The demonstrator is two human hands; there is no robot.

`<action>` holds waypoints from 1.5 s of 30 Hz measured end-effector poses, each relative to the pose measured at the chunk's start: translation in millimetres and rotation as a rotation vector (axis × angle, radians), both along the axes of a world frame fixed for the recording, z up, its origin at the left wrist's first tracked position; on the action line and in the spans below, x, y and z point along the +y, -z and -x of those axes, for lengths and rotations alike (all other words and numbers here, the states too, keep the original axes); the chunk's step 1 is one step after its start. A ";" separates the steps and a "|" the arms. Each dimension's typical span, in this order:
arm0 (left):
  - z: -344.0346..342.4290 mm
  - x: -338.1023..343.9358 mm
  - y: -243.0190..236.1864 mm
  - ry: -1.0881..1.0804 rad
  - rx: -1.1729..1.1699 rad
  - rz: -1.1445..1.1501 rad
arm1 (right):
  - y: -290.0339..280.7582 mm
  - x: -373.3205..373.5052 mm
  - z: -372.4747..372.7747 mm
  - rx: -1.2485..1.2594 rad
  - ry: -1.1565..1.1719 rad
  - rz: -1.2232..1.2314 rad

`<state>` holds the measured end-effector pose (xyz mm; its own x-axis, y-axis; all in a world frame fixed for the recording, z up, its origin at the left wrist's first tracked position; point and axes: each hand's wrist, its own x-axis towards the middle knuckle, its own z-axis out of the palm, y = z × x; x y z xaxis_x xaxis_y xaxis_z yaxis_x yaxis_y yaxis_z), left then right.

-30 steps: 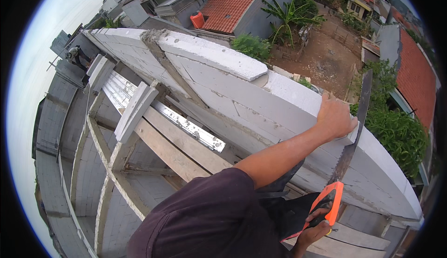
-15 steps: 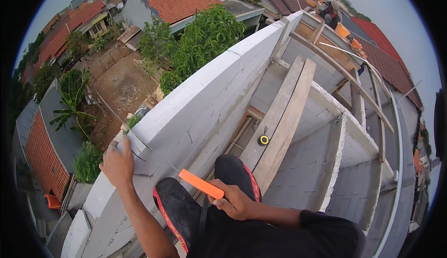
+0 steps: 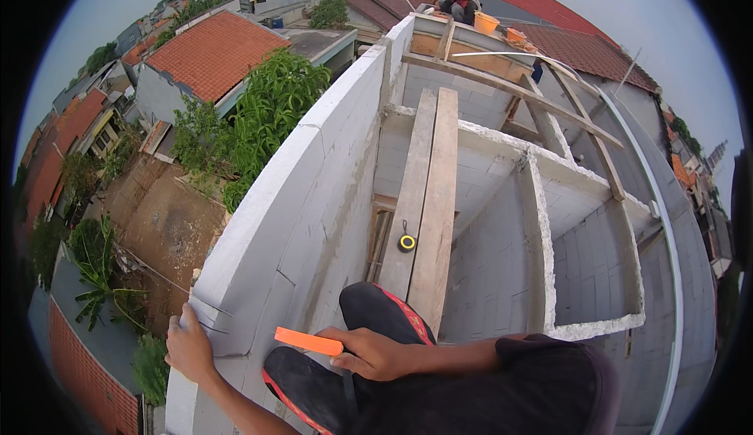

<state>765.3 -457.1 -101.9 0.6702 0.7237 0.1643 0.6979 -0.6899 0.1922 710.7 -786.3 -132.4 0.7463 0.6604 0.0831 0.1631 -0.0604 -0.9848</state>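
while the right hand (image 3: 372, 354) grasps an orange-handled saw (image 3: 308, 341) just beside the pale block wall (image 3: 271, 223), the left hand (image 3: 190, 349) lies on the wall's edge, its grip impossible to tell; black-clad knees (image 3: 383, 315) crowd the saw, two planks (image 3: 443, 200) bear a tape measure (image 3: 406, 243), and beyond, a person (image 3: 459, 2) crouches near an orange bucket (image 3: 486, 24).

1. Diffuse daylight from the pale sky (image 3: 667, 50) leaves only faint, soft shadows.
2. The white block wall (image 3: 263, 184) is brightest along its top; the black trousers (image 3: 306, 380) lose detail.
3. The near tape measure (image 3: 406, 243) looks fairly crisp, the far red roof (image 3: 557, 14) softer.
4. Fisheye distortion bends straight edges toward a dark, blue-fringed rim.
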 end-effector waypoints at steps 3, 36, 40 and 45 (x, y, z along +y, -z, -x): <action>2.1 4.4 -0.3 0.007 0.032 0.012 | -3.8 0.7 -0.9 -0.024 -0.010 0.024; 1.6 9.9 8.5 0.003 -0.030 -0.039 | -14.5 11.0 -23.2 0.206 -0.092 0.192; -2.9 5.4 -9.3 0.016 -0.019 0.067 | -65.6 -6.1 0.4 0.075 0.068 0.166; 7.1 22.2 -5.5 0.024 -0.138 0.094 | -190.2 -58.8 35.3 -0.170 0.258 0.388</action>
